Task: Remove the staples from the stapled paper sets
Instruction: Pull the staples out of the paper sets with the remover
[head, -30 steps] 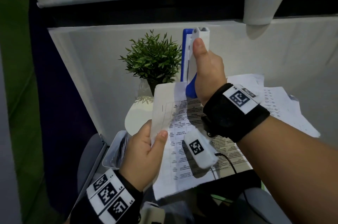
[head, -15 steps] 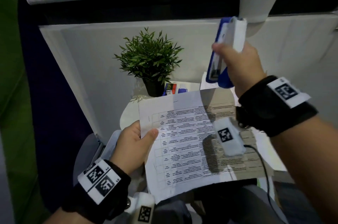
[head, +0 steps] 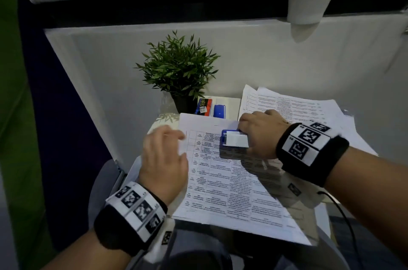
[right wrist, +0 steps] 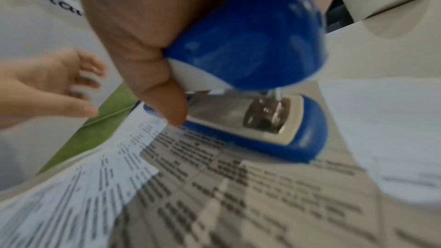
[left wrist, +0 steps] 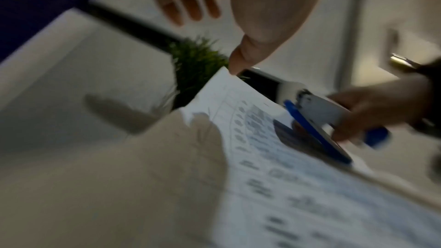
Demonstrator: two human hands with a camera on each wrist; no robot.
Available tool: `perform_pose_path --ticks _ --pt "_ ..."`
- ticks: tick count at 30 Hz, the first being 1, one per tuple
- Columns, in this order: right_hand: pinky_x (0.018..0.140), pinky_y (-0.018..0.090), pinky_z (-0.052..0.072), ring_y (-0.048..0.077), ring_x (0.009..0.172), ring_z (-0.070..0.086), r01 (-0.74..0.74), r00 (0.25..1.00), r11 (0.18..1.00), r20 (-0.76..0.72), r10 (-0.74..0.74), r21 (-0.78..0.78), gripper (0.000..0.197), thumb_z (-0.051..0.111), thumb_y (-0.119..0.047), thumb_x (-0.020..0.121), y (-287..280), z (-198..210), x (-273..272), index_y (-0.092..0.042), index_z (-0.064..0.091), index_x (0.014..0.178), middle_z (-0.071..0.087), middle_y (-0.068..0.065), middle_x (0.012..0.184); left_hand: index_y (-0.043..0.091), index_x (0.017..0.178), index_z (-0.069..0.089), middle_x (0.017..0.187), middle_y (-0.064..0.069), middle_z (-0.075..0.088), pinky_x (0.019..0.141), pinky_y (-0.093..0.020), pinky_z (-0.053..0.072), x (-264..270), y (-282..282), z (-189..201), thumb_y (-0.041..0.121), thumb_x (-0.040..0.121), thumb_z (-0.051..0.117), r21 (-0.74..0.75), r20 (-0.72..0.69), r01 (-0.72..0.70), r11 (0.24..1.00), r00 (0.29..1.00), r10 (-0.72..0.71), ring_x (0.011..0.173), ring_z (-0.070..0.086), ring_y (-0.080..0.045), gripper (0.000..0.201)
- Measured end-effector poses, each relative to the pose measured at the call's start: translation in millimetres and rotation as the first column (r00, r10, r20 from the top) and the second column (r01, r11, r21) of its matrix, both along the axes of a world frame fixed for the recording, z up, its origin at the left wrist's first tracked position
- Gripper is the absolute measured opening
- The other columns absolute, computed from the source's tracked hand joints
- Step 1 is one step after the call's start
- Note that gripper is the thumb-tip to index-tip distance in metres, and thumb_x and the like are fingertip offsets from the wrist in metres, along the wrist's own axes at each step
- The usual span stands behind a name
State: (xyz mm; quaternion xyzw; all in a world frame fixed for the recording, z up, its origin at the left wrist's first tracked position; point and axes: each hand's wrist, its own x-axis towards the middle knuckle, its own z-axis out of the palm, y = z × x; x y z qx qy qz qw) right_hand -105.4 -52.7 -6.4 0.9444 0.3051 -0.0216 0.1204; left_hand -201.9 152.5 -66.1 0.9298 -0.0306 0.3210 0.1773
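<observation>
Both wrist views are smeared, so I can't make out any staple on the printed paper set [head: 225, 172] lying on the desk [head: 164, 118]. I see my right hand [head: 261, 134] wrapped round the blue-and-white stapler [head: 234, 140], its base on the sheet's upper part. My left hand [head: 164, 159] hovers spread over the left paper edge, holding nothing. Loose sheets [head: 293, 106] crowd the right; potted plant [head: 177, 71] behind.

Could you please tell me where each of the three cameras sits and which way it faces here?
Head: worn high, looking forward and down at the printed sheet; shows both banded forearms.
Left wrist: looks along the empty left hand toward the potted plant.
Right wrist: looks along the right hand, which grips the blue stapler.
Shared: all views show the stapler and the sheet.
</observation>
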Motion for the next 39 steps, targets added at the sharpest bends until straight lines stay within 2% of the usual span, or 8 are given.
perform_pose_path --ticks 3,6,12,19,26,30,35,39 --pt "0.094 0.041 0.033 0.020 0.109 0.048 -0.110 0.977 0.994 0.181 0.110 -0.009 0.033 0.051 -0.032 0.086 -0.1 -6.3 -6.6 -0.024 0.054 0.117 0.050 -0.005 0.116 0.027 0.115 0.056 0.128 0.005 0.048 0.096 -0.037 0.042 2.0 -6.3 -7.5 0.030 0.086 0.056 0.270 -0.406 0.296 0.916 0.898 -0.170 0.117 0.044 -0.018 0.030" --pt "0.091 0.044 0.034 0.020 0.099 0.051 -0.204 0.944 0.976 0.247 0.218 -0.081 0.027 0.058 -0.030 0.084 2.7 -9.8 -18.7 -0.023 0.059 0.110 0.054 -0.005 0.106 0.030 0.145 0.029 0.154 0.006 0.023 0.111 -0.031 0.022 7.3 -4.1 -19.1 0.052 0.085 0.006 0.356 -0.624 0.356 0.864 0.779 -0.064 0.137 0.026 -0.015 0.069" --pt "0.080 0.034 0.036 0.023 0.106 0.053 -0.166 0.986 0.986 -0.033 0.165 -0.033 0.032 0.048 -0.026 0.090 -0.7 -36.1 -32.9 -0.021 0.050 0.122 0.046 -0.003 0.125 0.029 0.140 0.034 0.141 0.008 0.037 0.102 -0.027 0.034 10.4 -5.4 -19.4 0.047 0.093 0.033 0.256 -0.593 0.314 0.914 0.798 -0.108 0.127 0.036 -0.015 0.050" --pt "0.103 0.037 0.037 0.026 0.119 0.049 -0.058 0.975 0.996 -0.220 0.041 -0.069 0.058 0.053 -0.031 0.085 -3.2 -37.3 -30.3 -0.018 0.033 0.139 0.045 0.004 0.138 0.025 0.110 0.050 0.110 0.003 0.045 0.084 -0.037 0.044 -7.0 -8.9 -23.3 0.032 0.062 0.080 0.230 -0.307 0.182 0.956 0.946 -0.106 0.099 0.044 -0.019 0.057" --pt "0.100 0.038 0.039 0.028 0.112 0.053 -0.023 0.970 0.999 -0.242 0.012 -0.043 0.054 0.053 -0.030 0.083 -3.9 -39.9 -32.7 -0.017 0.037 0.133 0.053 0.007 0.126 0.026 0.149 0.018 0.156 0.008 0.016 0.113 -0.042 -0.010 0.7 -17.1 -20.2 0.036 0.084 0.020 0.450 -0.567 0.277 0.849 0.823 0.032 0.144 0.014 -0.012 0.066" --pt "0.100 0.038 0.039 0.027 0.110 0.053 -0.028 0.974 1.000 -0.225 0.027 -0.001 0.053 0.052 -0.030 0.082 -7.2 -43.3 -35.9 -0.017 0.038 0.132 0.052 0.006 0.124 0.026 0.114 0.065 0.116 0.006 0.064 0.103 -0.048 0.032 3.7 -20.0 -15.9 0.031 0.074 0.036 0.400 -0.503 0.260 0.879 0.864 -0.026 0.107 0.062 -0.014 0.050" --pt "0.094 0.034 0.040 0.029 0.112 0.052 -0.002 0.968 1.000 -0.250 0.008 0.026 0.060 0.058 -0.045 0.085 -9.4 -38.1 -35.8 -0.018 0.035 0.133 0.050 0.003 0.128 0.033 0.133 0.041 0.137 0.012 0.044 0.114 -0.038 0.010 26.0 -21.1 5.5 0.035 0.095 0.043 0.357 -0.433 0.155 0.921 0.901 0.016 0.131 0.037 -0.012 0.039" --pt "0.077 0.030 0.042 0.022 0.095 0.054 0.106 0.976 0.950 -0.216 -0.042 0.293 0.053 0.056 -0.062 0.083 -12.8 -6.2 -25.9 -0.021 0.044 0.115 0.055 0.000 0.106 0.030 0.105 0.063 0.107 0.007 0.065 0.083 -0.028 0.040 47.8 -5.1 26.9 0.028 0.094 0.044 0.396 -0.425 0.127 0.910 0.903 0.059 0.096 0.059 -0.018 0.022"
